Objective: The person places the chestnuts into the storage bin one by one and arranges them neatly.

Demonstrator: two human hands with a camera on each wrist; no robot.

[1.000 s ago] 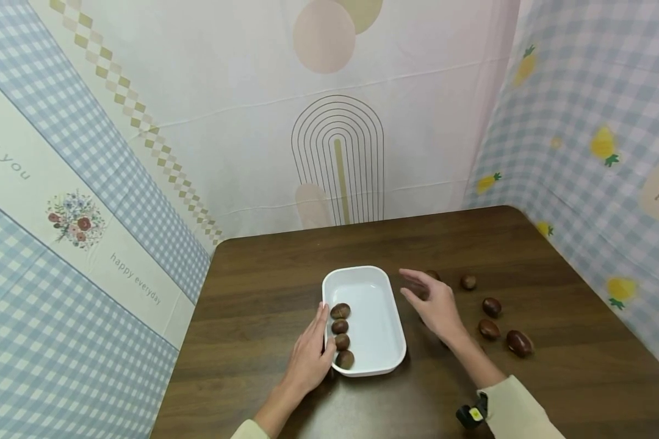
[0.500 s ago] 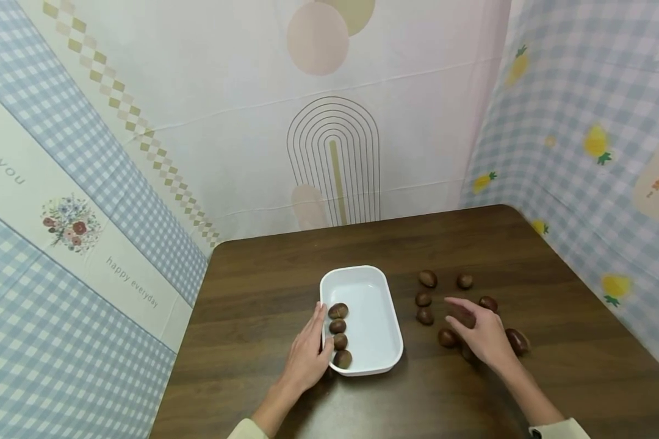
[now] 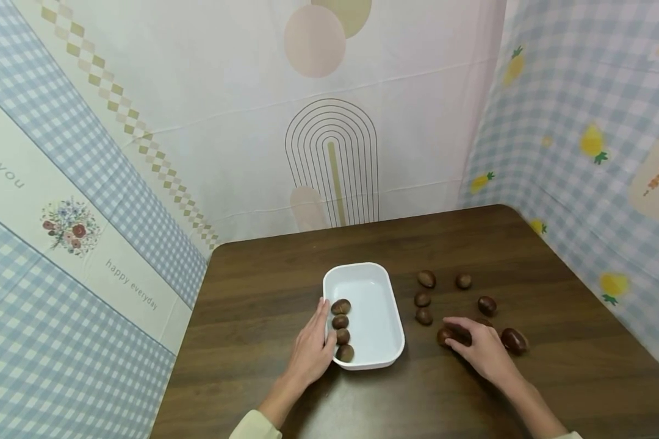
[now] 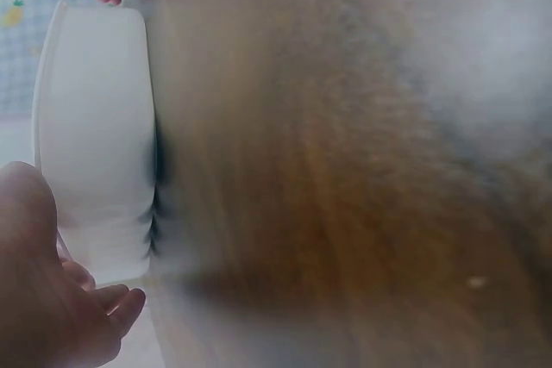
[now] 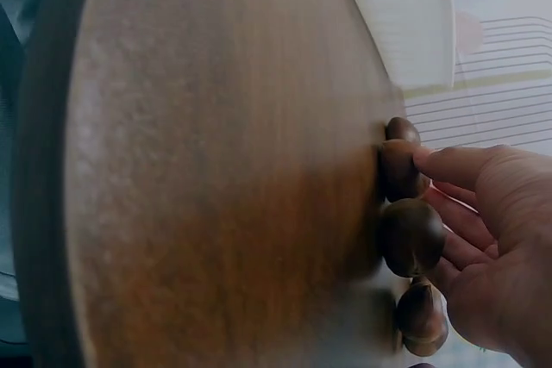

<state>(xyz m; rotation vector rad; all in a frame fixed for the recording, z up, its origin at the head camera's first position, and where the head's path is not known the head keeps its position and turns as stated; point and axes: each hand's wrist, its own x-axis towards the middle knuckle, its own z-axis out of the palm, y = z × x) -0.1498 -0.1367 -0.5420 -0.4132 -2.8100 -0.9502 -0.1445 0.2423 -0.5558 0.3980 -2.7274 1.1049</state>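
Observation:
In the head view, a white rectangular dish (image 3: 370, 317) holds a column of several chestnuts (image 3: 340, 322) along its left wall. My left hand (image 3: 310, 347) grips that side, thumb over the rim and fingers along the outer wall. The left wrist view shows the dish's outer wall (image 4: 99, 135) beside this hand (image 4: 60, 290). To the right of the dish, my right hand (image 3: 483, 347) has its thumb and index finger around a chestnut (image 3: 445, 336) on the table. Up close in the right wrist view, the thumb touches that chestnut (image 5: 401, 170); its far side is partly hidden.
Loose chestnuts lie around my right hand: one (image 3: 426, 278) farther back, one (image 3: 487, 305) behind the hand, and a large one (image 3: 514, 341) to its right. The dark wooden table (image 3: 252, 292) meets a patterned cloth backdrop (image 3: 252, 152) at its back edge.
My right hand has moved right from beside the dish, down among the loose chestnuts, and closed its fingertips around one. My left hand stays on the dish, which has shifted very slightly.

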